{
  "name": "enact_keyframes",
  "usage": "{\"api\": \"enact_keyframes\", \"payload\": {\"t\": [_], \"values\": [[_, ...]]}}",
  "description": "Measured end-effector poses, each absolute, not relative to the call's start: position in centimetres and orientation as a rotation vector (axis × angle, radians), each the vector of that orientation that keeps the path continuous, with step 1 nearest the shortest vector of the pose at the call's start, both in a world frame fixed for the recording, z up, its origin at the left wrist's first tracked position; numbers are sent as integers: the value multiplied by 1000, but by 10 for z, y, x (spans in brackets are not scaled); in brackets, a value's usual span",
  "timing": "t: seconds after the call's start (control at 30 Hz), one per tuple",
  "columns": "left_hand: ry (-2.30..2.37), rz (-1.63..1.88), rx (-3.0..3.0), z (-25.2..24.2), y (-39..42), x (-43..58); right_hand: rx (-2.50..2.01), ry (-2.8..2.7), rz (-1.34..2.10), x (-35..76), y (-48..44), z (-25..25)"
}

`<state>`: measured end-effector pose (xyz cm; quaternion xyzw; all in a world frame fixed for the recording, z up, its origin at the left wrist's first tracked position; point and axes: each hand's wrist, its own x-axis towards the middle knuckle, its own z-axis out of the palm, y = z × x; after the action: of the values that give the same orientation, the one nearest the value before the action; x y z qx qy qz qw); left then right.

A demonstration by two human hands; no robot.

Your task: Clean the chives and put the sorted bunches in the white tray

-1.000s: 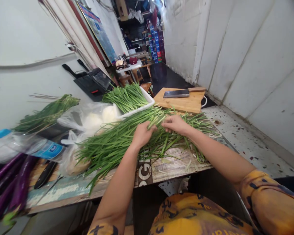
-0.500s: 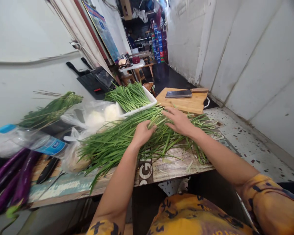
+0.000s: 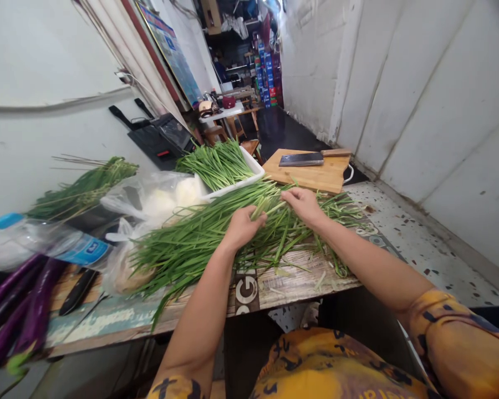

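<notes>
A wide heap of garlic chives (image 3: 191, 235) lies across the table, green leaves to the left and pale stem ends to the right. My left hand (image 3: 245, 226) is closed around a small bunch of them in the middle of the heap. Just to its right, my right hand (image 3: 303, 205) pinches the pale tip of a stem that sticks out of that bunch. Loose, thin trimmings (image 3: 339, 213) are scattered under and beyond my right wrist. Behind the heap stands a white tray (image 3: 253, 176) full of neatly laid chives.
A cleaver (image 3: 301, 159) rests on a wooden cutting board (image 3: 274, 166) at the back right. Along the left are bagged white vegetables (image 3: 187, 191), a water bottle (image 3: 83, 247), purple eggplants (image 3: 39, 299) and a black-handled knife (image 3: 78, 292). The table's front edge (image 3: 149, 324) is near my body.
The fingers of my right hand were spread over the stem ends and have now closed in a pinch on a stem. My left hand keeps its hold on the bunch.
</notes>
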<state>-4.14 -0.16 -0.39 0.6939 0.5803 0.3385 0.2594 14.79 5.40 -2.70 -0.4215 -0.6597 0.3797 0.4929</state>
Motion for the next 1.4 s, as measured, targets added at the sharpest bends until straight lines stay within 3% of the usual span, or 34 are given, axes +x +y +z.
{"api": "enact_keyframes", "payload": {"t": [0.23, 0.57, 0.73, 0.83, 1.07, 1.3, 1.4], "values": [[1528, 893, 1821, -3, -2, -44, -588, -2076, 385, 159, 64, -26], [1317, 833, 1686, 2, -6, -47, -610, -1657, 1166, 142, 49, -29], [1295, 816, 1674, 5, -8, -46, -586, -1512, 1399, 144, 51, -26], [1344, 848, 1658, 3, -6, -47, -586, -1513, 1298, 153, 55, -19], [1380, 850, 1660, 2, -4, -49, -540, -2022, 708, 155, 52, -18], [1353, 888, 1655, 4, -6, -49, -776, -1475, 1224, 144, 50, -23], [1409, 942, 1611, 2, -5, -50, -989, -1337, 1141, 159, 64, -21]]}}
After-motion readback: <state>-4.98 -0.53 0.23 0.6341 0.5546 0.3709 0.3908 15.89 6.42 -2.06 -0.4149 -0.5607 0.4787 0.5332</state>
